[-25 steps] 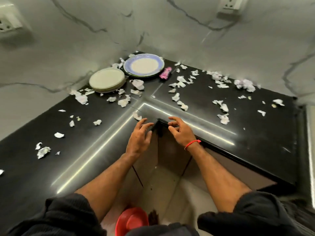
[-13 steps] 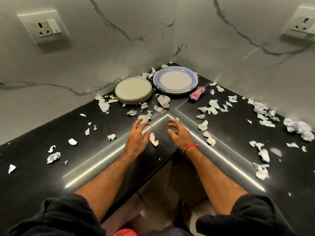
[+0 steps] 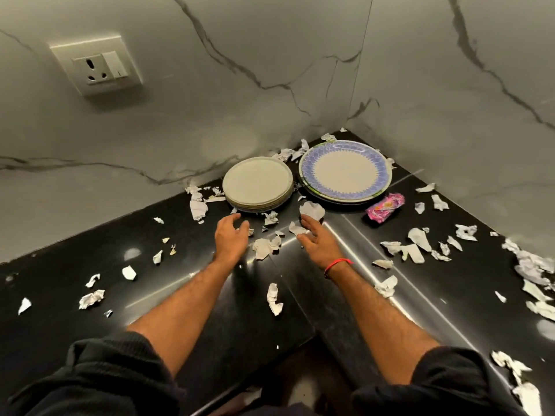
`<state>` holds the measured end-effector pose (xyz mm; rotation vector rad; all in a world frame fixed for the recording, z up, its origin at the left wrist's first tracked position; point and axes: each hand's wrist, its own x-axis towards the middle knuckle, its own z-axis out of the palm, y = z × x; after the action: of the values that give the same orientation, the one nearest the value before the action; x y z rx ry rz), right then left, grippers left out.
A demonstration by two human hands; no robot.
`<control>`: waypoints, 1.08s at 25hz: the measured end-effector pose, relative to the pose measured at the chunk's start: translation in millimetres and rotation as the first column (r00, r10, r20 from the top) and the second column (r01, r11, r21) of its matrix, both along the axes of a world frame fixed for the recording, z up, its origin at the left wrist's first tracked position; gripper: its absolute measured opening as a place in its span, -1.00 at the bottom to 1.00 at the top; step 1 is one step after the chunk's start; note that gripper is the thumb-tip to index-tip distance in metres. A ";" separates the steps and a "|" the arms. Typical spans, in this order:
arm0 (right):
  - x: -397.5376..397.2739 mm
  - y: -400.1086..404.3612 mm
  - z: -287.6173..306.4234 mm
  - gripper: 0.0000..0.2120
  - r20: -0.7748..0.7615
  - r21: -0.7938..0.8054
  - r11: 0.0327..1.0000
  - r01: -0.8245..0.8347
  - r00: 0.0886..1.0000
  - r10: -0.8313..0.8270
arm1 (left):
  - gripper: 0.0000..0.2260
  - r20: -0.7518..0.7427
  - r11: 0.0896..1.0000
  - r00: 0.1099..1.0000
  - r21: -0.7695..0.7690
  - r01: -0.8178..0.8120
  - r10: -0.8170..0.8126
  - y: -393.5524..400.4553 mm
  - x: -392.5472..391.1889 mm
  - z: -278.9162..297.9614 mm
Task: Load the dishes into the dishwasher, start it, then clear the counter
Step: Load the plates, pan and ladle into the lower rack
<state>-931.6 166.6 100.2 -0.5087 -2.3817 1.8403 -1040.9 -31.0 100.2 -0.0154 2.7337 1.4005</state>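
I reached both spread hands, left hand (image 3: 231, 239) and right hand (image 3: 319, 243), toward the far plates (image 3: 257, 183); the pink wrapper's (image 3: 385, 207) print was unreadable.

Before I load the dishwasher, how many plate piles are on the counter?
2: a plain stack against the left wall and a blue-rimmed pile in the corner beside it. How many plates each holds isn't clear.

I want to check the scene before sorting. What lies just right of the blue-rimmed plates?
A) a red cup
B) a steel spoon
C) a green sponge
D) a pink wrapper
D: a pink wrapper lies on the black counter beside the blue-rimmed plates.
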 end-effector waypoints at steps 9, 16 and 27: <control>-27.3 16.6 6.0 -0.48 0.049 0.030 0.999 0.025 0.998 -0.026 | -0.36 0.465 0.846 0.839 0.291 -0.446 0.283 39.9 -127.5 -19.4; -11.0 15.7 3.1 -0.52 0.070 0.064 0.993 0.102 0.992 -0.107 | -0.71 0.096 0.951 0.956 0.110 -0.288 0.279 35.4 -105.8 -15.3; 59.7 -10.4 3.9 -0.28 -0.129 0.182 0.945 0.273 0.959 -0.253 | -0.67 0.316 0.846 0.949 0.504 -0.174 0.007 14.5 -62.9 34.8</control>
<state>-872.0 156.3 104.0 -0.6562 -2.2673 1.4635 -1103.8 -16.5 135.1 -0.3089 2.0505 1.9445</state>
